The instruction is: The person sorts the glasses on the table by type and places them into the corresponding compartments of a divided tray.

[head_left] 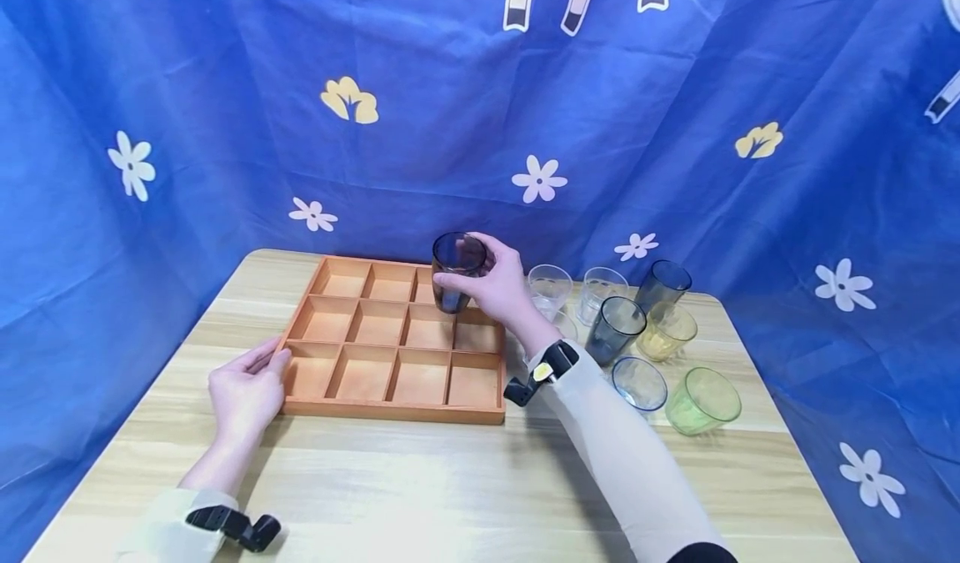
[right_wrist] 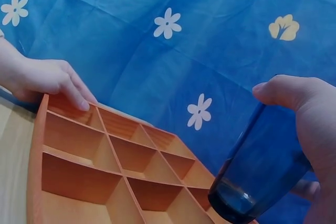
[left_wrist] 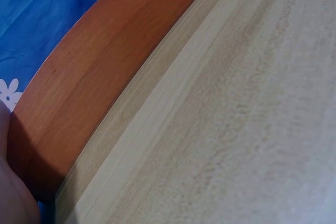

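Observation:
A dark grey drinking glass (head_left: 453, 284) is in my right hand (head_left: 498, 284), thumb on the near side and fingers round the far side. It hangs upright over the back right part of a wooden compartment tray (head_left: 390, 414); in the right wrist view the dark glass (right_wrist: 262, 166) overlaps the tray's far corner. My left hand (head_left: 247, 384) grips the tray's left wall near the front corner, its fingertips (right_wrist: 80, 103) reaching over the rim into a compartment. In the left wrist view the tray's front wall (left_wrist: 105, 66) sits on the table, with a bit of my hand at the edge.
Right of the tray stand clear glasses (head_left: 602, 292), two more dark glasses (head_left: 615, 329), a yellow glass (head_left: 666, 332), a blue-rimmed glass (head_left: 639, 384) and a green glass (head_left: 703, 402). My right forearm partly hides the group. A blue curtain (head_left: 420, 154) hangs behind the table (head_left: 360, 488).

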A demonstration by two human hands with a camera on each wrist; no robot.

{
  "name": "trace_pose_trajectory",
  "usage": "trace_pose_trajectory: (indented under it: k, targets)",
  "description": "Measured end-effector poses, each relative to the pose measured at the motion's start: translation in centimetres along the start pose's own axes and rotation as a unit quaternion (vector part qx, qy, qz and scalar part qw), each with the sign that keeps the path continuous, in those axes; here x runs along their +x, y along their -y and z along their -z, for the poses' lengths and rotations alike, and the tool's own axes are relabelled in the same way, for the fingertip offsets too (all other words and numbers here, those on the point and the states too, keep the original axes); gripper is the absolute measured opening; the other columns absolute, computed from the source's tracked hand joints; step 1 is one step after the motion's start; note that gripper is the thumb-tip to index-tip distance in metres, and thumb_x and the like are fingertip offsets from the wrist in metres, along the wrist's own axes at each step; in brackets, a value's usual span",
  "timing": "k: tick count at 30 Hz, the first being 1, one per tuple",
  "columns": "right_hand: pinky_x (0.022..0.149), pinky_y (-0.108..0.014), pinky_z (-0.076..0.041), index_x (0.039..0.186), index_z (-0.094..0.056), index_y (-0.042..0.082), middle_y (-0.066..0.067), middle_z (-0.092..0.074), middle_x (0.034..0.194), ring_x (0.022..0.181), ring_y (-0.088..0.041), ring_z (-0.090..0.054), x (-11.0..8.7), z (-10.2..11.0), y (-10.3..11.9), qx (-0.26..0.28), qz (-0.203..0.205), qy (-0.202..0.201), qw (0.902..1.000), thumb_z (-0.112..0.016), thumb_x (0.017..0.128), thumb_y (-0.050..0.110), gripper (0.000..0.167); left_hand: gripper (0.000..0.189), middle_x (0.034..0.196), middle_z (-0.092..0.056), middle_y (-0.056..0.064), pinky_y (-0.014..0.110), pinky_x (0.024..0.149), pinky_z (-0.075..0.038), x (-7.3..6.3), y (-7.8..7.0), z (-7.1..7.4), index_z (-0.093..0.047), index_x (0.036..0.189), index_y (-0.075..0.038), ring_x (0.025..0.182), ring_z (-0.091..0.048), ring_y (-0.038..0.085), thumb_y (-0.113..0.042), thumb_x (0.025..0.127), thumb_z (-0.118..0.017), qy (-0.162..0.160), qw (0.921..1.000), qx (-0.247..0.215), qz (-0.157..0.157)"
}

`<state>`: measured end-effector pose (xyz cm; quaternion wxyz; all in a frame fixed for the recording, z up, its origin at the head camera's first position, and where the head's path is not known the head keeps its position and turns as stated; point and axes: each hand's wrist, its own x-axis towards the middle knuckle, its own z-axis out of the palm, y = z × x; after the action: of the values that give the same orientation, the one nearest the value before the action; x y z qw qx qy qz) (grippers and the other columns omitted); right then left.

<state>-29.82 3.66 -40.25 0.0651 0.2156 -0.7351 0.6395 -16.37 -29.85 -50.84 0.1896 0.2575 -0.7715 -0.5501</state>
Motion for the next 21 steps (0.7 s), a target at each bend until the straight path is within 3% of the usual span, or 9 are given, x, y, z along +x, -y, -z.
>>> trace_pose_trajectory:
  k: [7, 12, 21]
  targets:
    - [0.096, -0.031, -0.058, 0.133, -0.067, 0.002, -0.012, -0.072, 0.125, 0.114, -0.027, -0.070, 1.4, -1.4, -0.5, 0.002, -0.002, 0.006, 1.0000, -0.098, 0.077, 0.013, 0.064, 0.034, 0.126, -0.070, 0.018, 0.008, 0.078, -0.053, 0.1, 0.2, -0.3, -0.074, 0.132, -0.005, 0.095, -0.068, -0.007, -0.019, 0.101, -0.074, -0.004, 0.9999, 0.004, -0.015]
    - [0.098, -0.034, -0.058, 0.135, -0.066, 0.003, -0.012, -0.072, 0.125, 0.115, -0.027, -0.069, 2.4, -2.5, -1.1, 0.012, -0.003, 0.004, 0.9999, -0.098, 0.076, 0.013, 0.067, 0.033, 0.125, -0.070, 0.018, 0.008, 0.078, -0.054, 0.0, 0.1, -0.4, -0.074, 0.131, -0.004, 0.096, -0.068, -0.006, -0.018, 0.101, -0.075, -0.004, 0.9998, -0.001, -0.020]
    - [0.103, -0.037, -0.055, 0.137, -0.065, 0.007, -0.008, -0.071, 0.126, 0.119, -0.023, -0.068, 4.2, -5.5, -2.4, 0.037, -0.020, -0.016, 0.9990, -0.098, 0.077, 0.016, 0.069, 0.035, 0.128, -0.069, 0.017, 0.009, 0.080, -0.054, 0.1, 0.1, 0.0, -0.073, 0.133, -0.005, 0.097, -0.068, -0.006, -0.018, 0.101, -0.074, 0.003, 0.9999, -0.015, -0.001]
